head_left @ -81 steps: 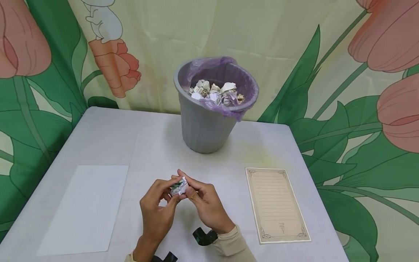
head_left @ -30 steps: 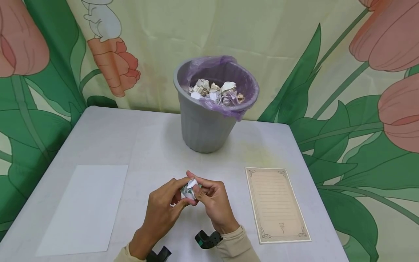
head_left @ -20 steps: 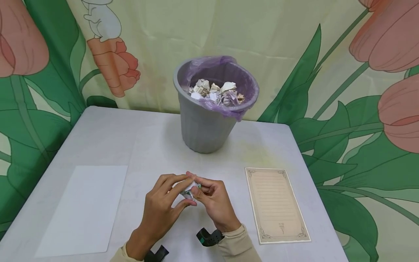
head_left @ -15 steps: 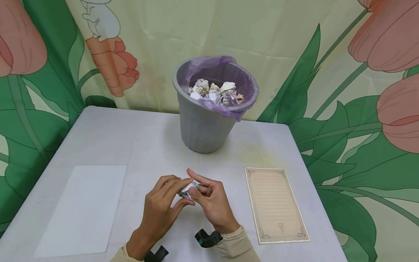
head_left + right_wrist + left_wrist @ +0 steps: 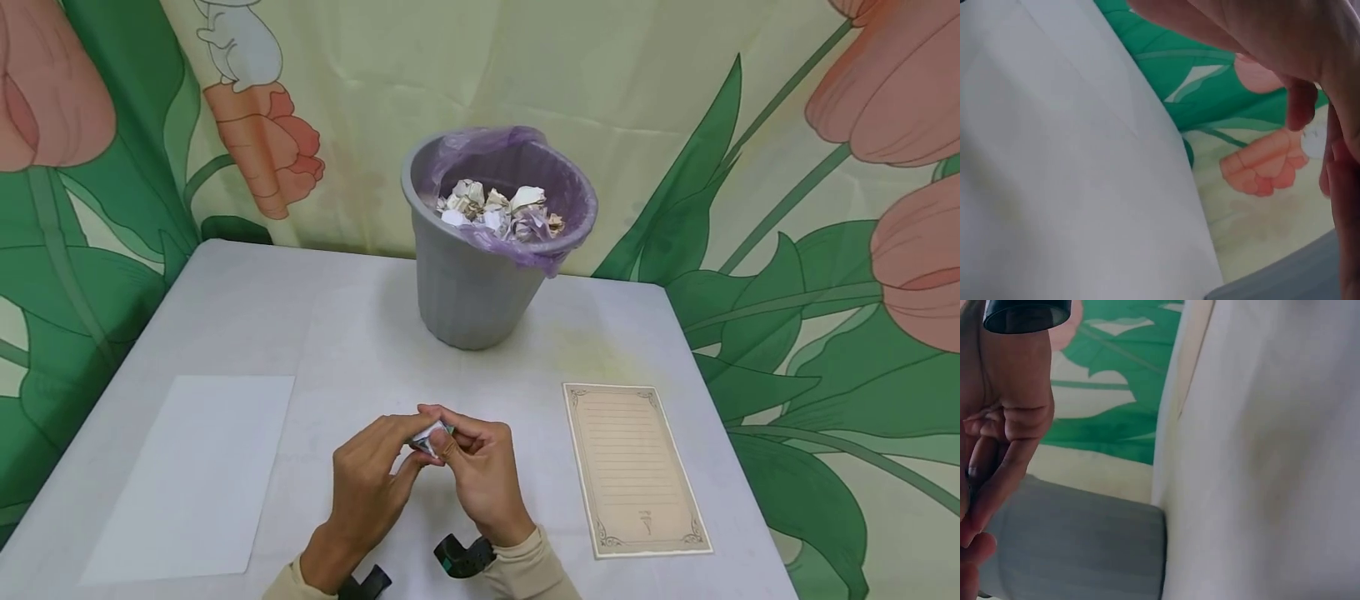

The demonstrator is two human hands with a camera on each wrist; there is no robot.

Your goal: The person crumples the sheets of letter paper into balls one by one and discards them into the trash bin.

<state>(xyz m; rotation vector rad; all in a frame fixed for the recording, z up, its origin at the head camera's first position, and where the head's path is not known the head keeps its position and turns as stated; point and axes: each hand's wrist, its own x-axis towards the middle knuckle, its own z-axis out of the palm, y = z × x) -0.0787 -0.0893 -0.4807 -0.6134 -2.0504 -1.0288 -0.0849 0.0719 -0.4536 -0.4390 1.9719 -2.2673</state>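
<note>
In the head view, both hands meet over the near middle of the table. Between their fingertips is a small crumpled ball of paper [image 5: 429,438], white with green patches. My left hand [image 5: 372,468] grips it from the left side, fingers over the top and thumb underneath. From the right, my right hand [image 5: 487,475] pinches the same ball with its thumb on the near face. Fingers cover much of the paper. Both wrist views catch only parts of the hands at their edges, with the ball largely hidden there.
A grey bin [image 5: 476,292] with a purple liner [image 5: 555,175] stands at the back, holding several crumpled papers [image 5: 498,212]. A white sheet [image 5: 191,475] lies left on the white table [image 5: 337,325]; a lined, bordered sheet [image 5: 637,467] lies right. A printed curtain [image 5: 360,108] hangs behind.
Both hands have shifted slightly right since the earliest frame, turning and squeezing the paper ball, which shows less now. The right index finger, raised half a second ago, has come down over it.
</note>
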